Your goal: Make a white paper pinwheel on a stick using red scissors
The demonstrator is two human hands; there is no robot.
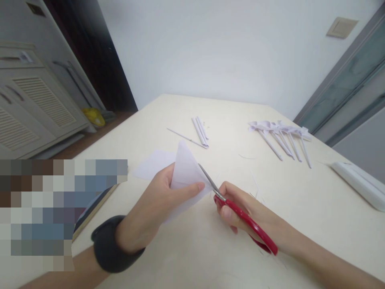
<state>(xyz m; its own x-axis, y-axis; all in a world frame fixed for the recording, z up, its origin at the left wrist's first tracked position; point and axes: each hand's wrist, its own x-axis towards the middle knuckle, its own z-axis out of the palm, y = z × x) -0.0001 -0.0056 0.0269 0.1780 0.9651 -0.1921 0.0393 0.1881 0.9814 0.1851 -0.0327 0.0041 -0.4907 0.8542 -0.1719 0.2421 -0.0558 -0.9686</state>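
My left hand (171, 192) holds a folded sheet of white paper (188, 168), its thumb pressed across the front. The paper's pointed top sticks up above the fingers. My right hand (237, 204) grips a pair of red-handled scissors (252, 224), whose metal blades lie along the paper's right edge. Whether the blades are parted around the paper or just touch it, I cannot tell. Behind my left hand, another white sheet of paper (153, 162) lies flat on the table.
Rolled paper tubes (200, 130) and a thin stick (183, 136) lie on the table (228, 108). Several paper pinwheels (279, 136) rest at the back right. A white oblong object (357, 182) sits at the right edge. Thin paper strips (255, 184) are scattered nearby.
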